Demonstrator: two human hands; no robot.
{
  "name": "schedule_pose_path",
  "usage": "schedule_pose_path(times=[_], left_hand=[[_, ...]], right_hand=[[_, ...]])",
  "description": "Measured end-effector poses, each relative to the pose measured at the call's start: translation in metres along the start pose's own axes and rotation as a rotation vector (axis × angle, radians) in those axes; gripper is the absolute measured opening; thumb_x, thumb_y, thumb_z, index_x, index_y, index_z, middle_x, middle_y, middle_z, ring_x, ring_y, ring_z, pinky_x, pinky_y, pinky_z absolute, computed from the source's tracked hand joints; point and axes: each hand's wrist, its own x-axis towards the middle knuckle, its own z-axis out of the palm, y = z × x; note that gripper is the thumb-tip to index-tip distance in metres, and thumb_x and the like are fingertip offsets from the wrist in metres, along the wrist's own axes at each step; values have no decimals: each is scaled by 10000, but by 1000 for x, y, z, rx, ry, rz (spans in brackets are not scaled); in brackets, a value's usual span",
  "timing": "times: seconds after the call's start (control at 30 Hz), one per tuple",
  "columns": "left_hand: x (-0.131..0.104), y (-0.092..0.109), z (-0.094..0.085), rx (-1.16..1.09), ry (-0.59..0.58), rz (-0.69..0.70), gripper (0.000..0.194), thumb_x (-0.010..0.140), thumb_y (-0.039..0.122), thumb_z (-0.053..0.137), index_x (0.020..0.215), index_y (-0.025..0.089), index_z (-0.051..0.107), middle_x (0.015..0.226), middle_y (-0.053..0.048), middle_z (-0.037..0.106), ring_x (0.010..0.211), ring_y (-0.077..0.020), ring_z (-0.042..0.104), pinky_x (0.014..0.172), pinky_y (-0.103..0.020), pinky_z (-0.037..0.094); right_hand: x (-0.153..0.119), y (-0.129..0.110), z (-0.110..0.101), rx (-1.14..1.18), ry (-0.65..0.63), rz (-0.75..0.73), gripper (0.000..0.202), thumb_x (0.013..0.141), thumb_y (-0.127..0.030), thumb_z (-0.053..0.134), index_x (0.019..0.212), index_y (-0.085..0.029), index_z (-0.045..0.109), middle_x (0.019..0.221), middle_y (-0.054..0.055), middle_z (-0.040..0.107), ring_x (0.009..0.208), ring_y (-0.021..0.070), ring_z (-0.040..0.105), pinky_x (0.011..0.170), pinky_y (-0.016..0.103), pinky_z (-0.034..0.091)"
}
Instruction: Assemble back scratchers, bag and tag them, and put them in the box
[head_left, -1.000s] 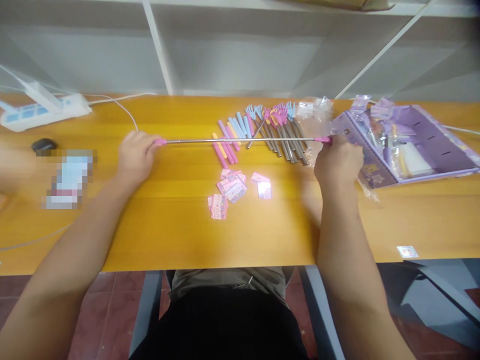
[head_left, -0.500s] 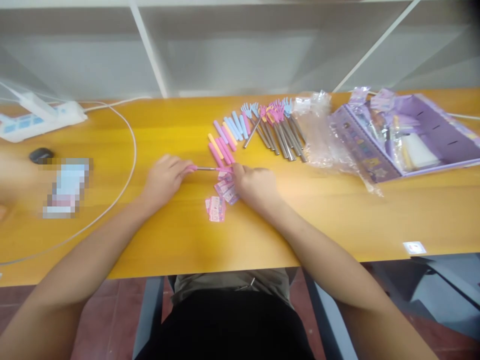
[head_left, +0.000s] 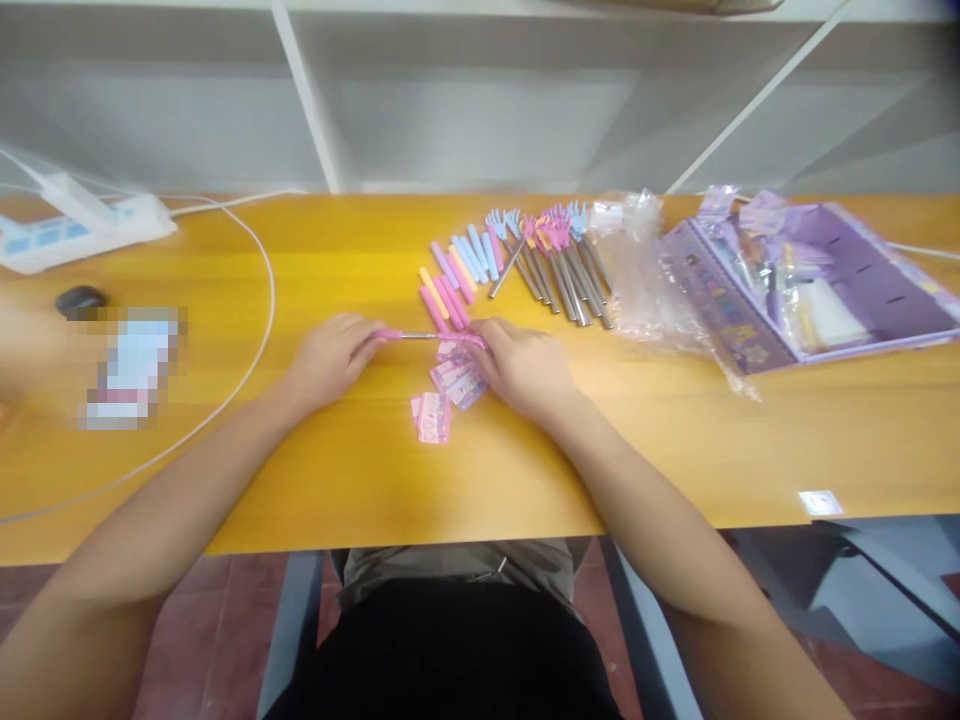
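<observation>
A thin back scratcher (head_left: 420,336) with a metal rod and pink ends lies level between my two hands. My left hand (head_left: 335,358) pinches its left pink end. At the right pink end my right hand (head_left: 529,365) closes its fingers, partly covering it. Just below the rod lie several small printed cards (head_left: 457,377), some partly under my right hand. Nearer me is another little stack of pink cards (head_left: 433,418). Coloured handle tubes (head_left: 465,262) in pink, yellow, purple and blue are lined up beyond the rod. Beside them is a pile of hand-shaped scratchers with metal rods (head_left: 574,275).
Clear plastic bags (head_left: 630,265) lie right of the pile, against a purple box (head_left: 739,310) holding packaged items. At left are a power strip (head_left: 90,235), a black mouse (head_left: 80,300), a blurred-out phone (head_left: 139,360) and a white cable (head_left: 271,290). A small card (head_left: 820,502) lies near the front edge.
My right hand has loosened from a tighter fist, and more of the right pink end shows. My left hand keeps its pinch. The view has shifted slightly.
</observation>
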Motion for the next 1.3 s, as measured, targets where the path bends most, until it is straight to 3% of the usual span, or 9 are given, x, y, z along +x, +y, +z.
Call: schedule_pose_path(times=[0.13,0.43,0.7,0.87,1.1,1.3], left_hand=[[-1,1,2,2,3,16,472,1192,477,388,1234,206,773,1027,-104,777,974,-283,720,910,-415,572],[-2,5,2,-75,28,62,392,1194,419,433,1242,208,760,1107,-101,792,1043,-258,748,979,-400,598],[-3,4,0,-26,84,65,401,1178,470,483,1292,253,800,1064,-90,784,975,-252,746,887,-383,597],[-4,1,1,-6,52,31,420,1183,457,451,1235,282,830,1057,-74,795,977,-245,753,895,-373,591],[0,-6,-2,79,22,-13,469,1180,492,425,1280,292,837,1057,-85,797,959,-267,748,847,-384,572],[4,-43,-16,115,158,-71,487,1161,581,436,1209,323,847,982,-79,782,928,-294,720,829,-428,564]], right_hand=[[0,-1,-1,-13,-42,-38,482,1217,-440,336,1421,-193,695,1292,124,809,981,251,765,754,330,387],[0,0,7,8,32,-90,495,1215,-480,349,1339,-193,733,1193,109,831,899,230,745,739,338,372],[-2,3,13,-8,148,-194,352,1193,-322,433,1336,-213,735,1202,91,807,778,192,651,712,343,354],[1,6,15,2,162,-226,325,1175,-274,472,1308,-213,762,1184,86,806,748,177,621,684,333,328],[9,14,12,41,157,-117,359,1166,-346,494,1223,-218,825,1157,85,829,853,207,717,694,326,365],[10,64,1,165,233,75,391,1118,-273,491,1291,-230,838,1233,93,849,1097,255,787,870,331,513]])
